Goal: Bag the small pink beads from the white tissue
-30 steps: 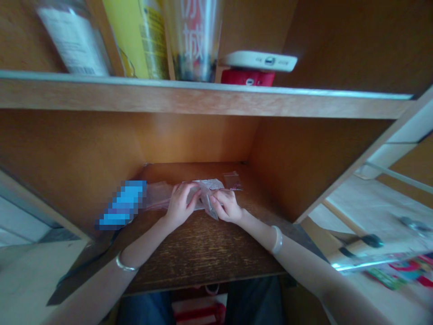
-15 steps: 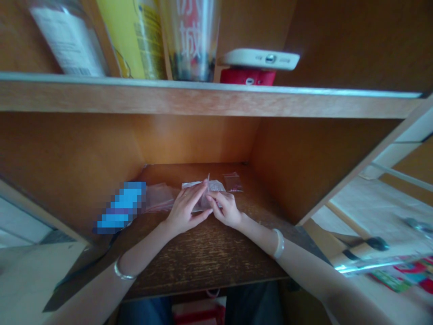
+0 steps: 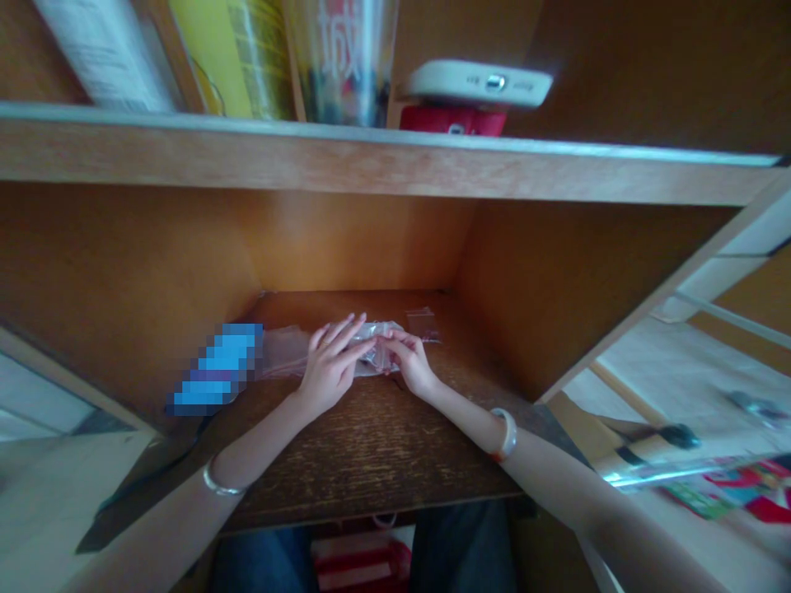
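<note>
On the wooden desk shelf (image 3: 371, 428), a crumpled transparent plastic bag (image 3: 376, 346) lies between my hands. My left hand (image 3: 330, 366) rests against its left side, with fingers extended and spread and no visible grip. My right hand (image 3: 409, 362) pinches the bag's right end between fingertips and thumb. A small transparent zip bag (image 3: 423, 325) lies just beyond my right hand, untouched. To the left of my left hand stretches a flat transparent plastic sheet (image 3: 283, 352). Its far left end is hidden by a pixelated blue patch (image 3: 216, 368).
The shelf's wooden walls close in at the back and both sides, with a wooden board (image 3: 371, 156) overhead. On that board stand a transparent cup (image 3: 343, 62), a yellow box (image 3: 228, 58) and a white power bank (image 3: 479, 82) on a red object (image 3: 454, 121).
My left hand has flattened and spread toward the bag instead of pointing up along it. The bag's raised tip has dropped, and the view has shifted slightly upward.
</note>
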Demonstrator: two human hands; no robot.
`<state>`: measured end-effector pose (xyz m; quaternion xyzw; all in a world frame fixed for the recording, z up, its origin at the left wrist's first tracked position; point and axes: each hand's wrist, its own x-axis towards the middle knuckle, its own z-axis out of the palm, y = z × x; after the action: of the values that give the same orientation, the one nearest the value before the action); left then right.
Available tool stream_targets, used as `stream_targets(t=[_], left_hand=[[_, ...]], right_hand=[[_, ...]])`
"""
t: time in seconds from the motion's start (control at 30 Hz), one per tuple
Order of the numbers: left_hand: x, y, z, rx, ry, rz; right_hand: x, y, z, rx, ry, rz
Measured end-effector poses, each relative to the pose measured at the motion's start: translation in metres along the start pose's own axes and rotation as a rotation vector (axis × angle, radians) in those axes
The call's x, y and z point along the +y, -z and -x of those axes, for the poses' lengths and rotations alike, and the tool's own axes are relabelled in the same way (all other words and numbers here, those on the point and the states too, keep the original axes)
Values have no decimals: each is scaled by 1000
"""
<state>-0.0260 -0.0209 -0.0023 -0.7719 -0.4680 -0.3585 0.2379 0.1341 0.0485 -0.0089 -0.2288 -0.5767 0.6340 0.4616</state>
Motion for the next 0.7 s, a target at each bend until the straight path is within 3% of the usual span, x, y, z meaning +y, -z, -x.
stream_targets(t=[0.17, 0.4, 0.6, 0.7], left_hand=[[-5, -5, 2, 60, 145, -9], [-5, -5, 3, 83, 193, -5], [-3, -6, -1, 142, 272, 27], [-4, -8, -2, 151, 267, 117]], right_hand=[[-7, -4, 8, -110, 15, 110], [-5, -8, 13, -148, 156, 372], [-7, -5, 12, 204, 325, 344], [-7, -4, 12, 300, 353, 301]])
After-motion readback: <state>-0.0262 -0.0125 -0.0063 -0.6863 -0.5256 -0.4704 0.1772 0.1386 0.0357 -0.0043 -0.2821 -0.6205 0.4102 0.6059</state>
